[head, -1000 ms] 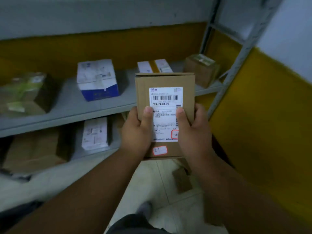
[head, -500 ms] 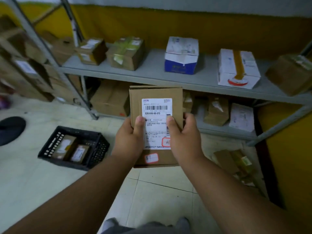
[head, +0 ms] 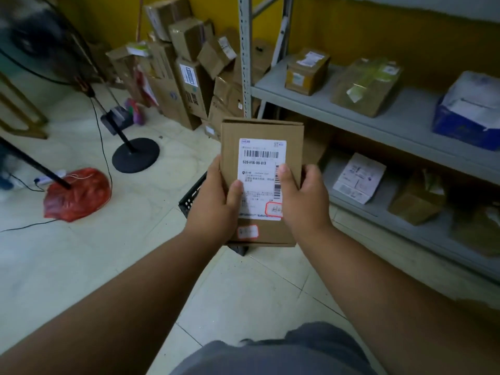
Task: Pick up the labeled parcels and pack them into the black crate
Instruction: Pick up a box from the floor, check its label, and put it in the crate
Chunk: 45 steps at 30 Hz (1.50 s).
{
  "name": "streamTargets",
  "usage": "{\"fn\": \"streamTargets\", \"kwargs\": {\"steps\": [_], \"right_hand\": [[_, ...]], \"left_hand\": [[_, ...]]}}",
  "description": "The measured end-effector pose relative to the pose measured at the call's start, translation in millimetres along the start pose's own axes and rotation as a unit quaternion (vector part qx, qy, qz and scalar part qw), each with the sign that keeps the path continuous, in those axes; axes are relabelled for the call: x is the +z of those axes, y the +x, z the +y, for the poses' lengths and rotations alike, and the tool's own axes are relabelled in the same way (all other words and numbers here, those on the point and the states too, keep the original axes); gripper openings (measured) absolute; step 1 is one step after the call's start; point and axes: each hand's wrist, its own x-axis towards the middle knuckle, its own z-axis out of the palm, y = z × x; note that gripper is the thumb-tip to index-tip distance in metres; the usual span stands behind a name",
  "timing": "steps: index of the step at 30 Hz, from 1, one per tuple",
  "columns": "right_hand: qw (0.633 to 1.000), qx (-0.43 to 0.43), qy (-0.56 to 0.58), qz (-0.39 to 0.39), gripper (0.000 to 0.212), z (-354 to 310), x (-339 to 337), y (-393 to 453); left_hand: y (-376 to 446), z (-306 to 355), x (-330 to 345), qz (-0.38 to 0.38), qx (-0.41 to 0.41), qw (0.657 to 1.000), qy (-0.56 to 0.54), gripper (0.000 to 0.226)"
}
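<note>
Parcel (head: pixel 261 182) label (head: pixel 262 180) reads "520-H16-00-013".

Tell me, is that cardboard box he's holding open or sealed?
Shut, apparently: the cardboard box shows flat, closed faces in both hands. Whether tape seals it, cannot tell.

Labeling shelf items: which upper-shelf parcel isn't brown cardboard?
The blue-and-white box at the upper shelf's right end; the small taped box and green-taped box are brown.
</note>
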Motion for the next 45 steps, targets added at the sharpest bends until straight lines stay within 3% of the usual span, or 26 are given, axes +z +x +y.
{"fn": "streamTargets", "kwargs": {"steps": [7,11,16,23,27,34,39,45], "right_hand": [[0.995,-0.046,-0.090,-0.001,0.033,-4.7,51.2,57.1],[0.985,-0.090,-0.146,0.023,0.038,6.4,92.9,111.7],[0.988,-0.070,-0.134,-0.021,0.030,-5.1,161.3,177.0],[0.986,-0.062,-0.149,-0.041,0.036,-27.4,229.5,235.0],[0.987,-0.023,-0.159,0.010,0.041,-21.6,259.0,251.5],[0.976,0.055,-0.122,0.169,0.041,-7.7,306.5,261.0],[0.951,0.112,-0.169,0.233,0.037,22.9,335.2,260.8],[0.911,0.217,-0.261,0.233,0.044,118.5,349.1,271.9]], "left_hand": [[77.8,-30.4,-13.5,-0.023,-0.005,0.998,-0.055,0.067],[144.2,-43.8,-33.9,-0.037,-0.048,0.995,-0.082,0.069],[221.3,-58.6,-77.3,-0.035,-0.109,0.993,-0.042,0.071],[293.8,-83.5,-106.4,-0.038,-0.100,0.992,-0.074,0.072],[336.2,-107.0,-113.5,-0.096,-0.080,0.989,-0.079,0.070],[421.7,-139.8,-123.3,-0.235,-0.041,0.967,-0.092,0.066],[465.5,-179.0,-111.9,-0.319,-0.098,0.937,-0.103,0.047],[488.1,-247.4,-30.8,-0.392,-0.164,0.900,-0.096,0.051]]}}
